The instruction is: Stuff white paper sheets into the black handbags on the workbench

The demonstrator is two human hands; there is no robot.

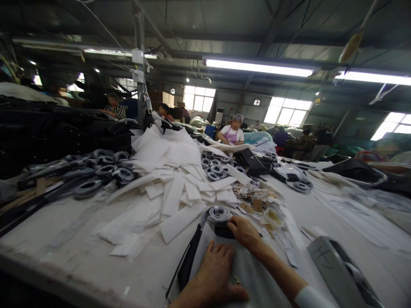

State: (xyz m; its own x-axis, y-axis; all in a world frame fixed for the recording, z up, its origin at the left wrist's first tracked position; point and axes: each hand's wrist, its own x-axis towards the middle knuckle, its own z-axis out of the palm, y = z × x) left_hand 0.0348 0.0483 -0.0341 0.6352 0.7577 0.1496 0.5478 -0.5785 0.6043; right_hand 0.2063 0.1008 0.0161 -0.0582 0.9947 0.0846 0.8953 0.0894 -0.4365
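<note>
We see the black bag [257,278] under filmy, translucent film on the table [105,267], its long axis running away from us, coil end farthest. Beyond the bag: flat white oblong strips [175,196]. Left hand [215,268]: grip spread flat upon it. Right hand [243,231]: grip curled at the round, ribbed coil [219,213]; pinching, we cannot tell.

Black bag [189,261] under pale sheeting [257,280], flat on table [80,261], grey coil [219,214] at far end

Matt white sheets [175,196], glossy plastic-wrapped coils [219,214]
</note>
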